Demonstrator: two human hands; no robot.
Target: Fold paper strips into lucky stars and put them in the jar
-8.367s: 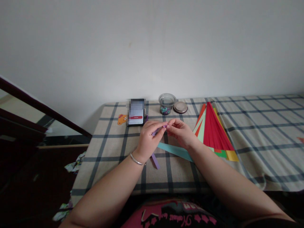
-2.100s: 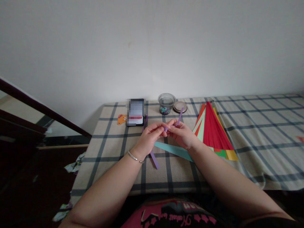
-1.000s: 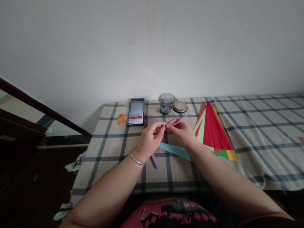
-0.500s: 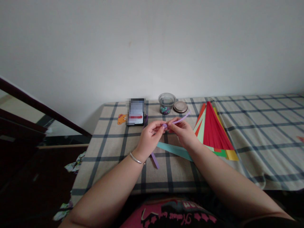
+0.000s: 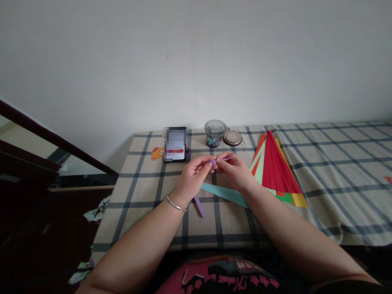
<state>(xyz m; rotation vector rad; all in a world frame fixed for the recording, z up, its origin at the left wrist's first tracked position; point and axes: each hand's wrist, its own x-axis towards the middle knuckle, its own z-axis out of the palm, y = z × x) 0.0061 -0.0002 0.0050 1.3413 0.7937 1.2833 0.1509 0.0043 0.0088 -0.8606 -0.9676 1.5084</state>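
Left hand and right hand in a pinch on one purple strip.

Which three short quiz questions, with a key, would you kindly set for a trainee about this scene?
1. Multiple choice: what do the left hand and the right hand hold between their fingers?
A) a red strip
B) a narrow purple strip
C) a phone

2. True or false: in the picture, the flat round object lies to the right of the clear cup.

3. Fill in the missing word: a silver bracelet circles the person's ____ wrist.

Key: 1. B; 2. True; 3. left
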